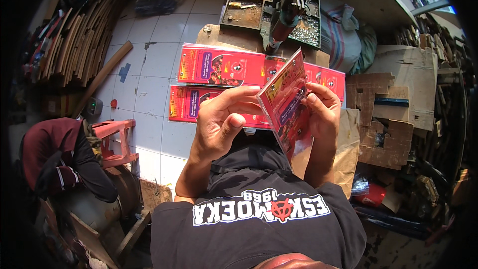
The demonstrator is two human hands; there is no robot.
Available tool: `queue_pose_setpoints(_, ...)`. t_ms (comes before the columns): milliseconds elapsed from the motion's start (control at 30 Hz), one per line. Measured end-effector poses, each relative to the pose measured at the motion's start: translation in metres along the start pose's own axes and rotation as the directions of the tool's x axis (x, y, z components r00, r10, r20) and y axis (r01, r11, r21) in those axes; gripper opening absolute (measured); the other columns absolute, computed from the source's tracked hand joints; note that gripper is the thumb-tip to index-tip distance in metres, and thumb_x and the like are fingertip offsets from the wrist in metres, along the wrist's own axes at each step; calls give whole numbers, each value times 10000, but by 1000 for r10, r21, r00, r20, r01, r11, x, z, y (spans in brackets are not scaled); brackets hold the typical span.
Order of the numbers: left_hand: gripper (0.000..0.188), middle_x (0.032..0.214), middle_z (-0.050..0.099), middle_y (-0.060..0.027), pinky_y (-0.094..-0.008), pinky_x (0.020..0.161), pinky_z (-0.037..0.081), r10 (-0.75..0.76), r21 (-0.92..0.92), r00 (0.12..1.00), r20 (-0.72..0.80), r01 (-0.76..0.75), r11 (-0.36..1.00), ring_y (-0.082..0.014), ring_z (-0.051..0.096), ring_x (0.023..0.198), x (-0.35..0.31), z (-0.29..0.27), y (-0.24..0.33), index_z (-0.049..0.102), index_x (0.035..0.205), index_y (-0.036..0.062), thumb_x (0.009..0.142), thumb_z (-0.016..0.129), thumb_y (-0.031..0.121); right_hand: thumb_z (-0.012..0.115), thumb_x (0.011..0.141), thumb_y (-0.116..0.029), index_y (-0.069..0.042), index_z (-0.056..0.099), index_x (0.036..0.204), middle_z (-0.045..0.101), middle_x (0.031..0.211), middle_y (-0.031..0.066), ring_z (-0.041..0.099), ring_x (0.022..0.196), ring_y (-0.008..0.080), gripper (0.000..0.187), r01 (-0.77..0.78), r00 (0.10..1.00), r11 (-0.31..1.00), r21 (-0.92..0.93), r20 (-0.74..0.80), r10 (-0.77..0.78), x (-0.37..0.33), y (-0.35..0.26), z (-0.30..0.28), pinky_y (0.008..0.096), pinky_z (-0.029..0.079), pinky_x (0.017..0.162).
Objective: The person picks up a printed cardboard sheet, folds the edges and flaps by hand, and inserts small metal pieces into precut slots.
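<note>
A flat stack of glossy red printed packaging sheets [286, 102] stands tilted on edge before my chest. My right hand [323, 112] pinches its right side between thumb and fingers. At the left side is my left hand [219, 122], its thumb held apart and its fingers stretched toward the stack. Those fingertips reach the edge of the sheets, and part of them is hidden. Beneath and beyond both hands lie more red sheets: a long pile [249, 69] farther away and a nearer pile [181, 102], partly covered by my left hand.
Behind the piles stands a dark press-like tool [284, 22] beside a compartmented metal tray [244, 12] of small metal parts. Cut cardboard [388, 139] and a striped sack [341, 40] are at right. At left are a red plastic stool [114, 142] and stacked boards [74, 35].
</note>
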State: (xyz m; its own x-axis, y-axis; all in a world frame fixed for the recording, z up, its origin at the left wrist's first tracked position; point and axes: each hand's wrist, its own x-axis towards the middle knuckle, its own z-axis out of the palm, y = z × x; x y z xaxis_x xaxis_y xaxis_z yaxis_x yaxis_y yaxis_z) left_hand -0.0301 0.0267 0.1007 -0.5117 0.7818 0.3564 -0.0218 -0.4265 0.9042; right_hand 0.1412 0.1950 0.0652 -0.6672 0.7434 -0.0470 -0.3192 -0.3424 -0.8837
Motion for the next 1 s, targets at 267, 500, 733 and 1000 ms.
queue_pose_setpoints(267,223,871,684,-118,-253,672,528,-198,-63,977,-78,194,979,-125,651,761,-5,-6,-1,605,1040,-77,954,573,127,657,810,87,59,654,1068,683,947,89,635,811,99,260,149,974,921,-359,-109,-200,-19,-15,30,211,517,744)
queue_pose_setpoints(500,236,813,675,-93,-236,652,521,-258,-44,955,-145,254,966,-100,633,716,-4,-4,2,628,980,-69,965,557,156,638,815,106,59,653,1069,683,957,86,634,821,93,259,137,982,919,-369,-71,-175,-23,-13,38,204,512,736)
queue_pose_setpoints(733,210,770,656,-65,-220,642,485,-206,-111,960,-189,188,976,-81,595,685,-6,-9,-8,635,903,-57,958,545,124,647,816,90,54,656,1068,686,937,78,632,800,86,254,125,986,931,-343,-62,-155,-22,-9,38,198,509,722)
queue_pose_setpoints(1000,214,782,652,-56,-206,664,469,-223,-176,952,-209,188,966,-75,586,703,-6,-11,-16,643,929,-54,954,565,144,655,819,70,48,660,1063,689,903,73,636,765,80,245,117,985,935,-335,-83,-153,-16,-4,38,189,499,683)
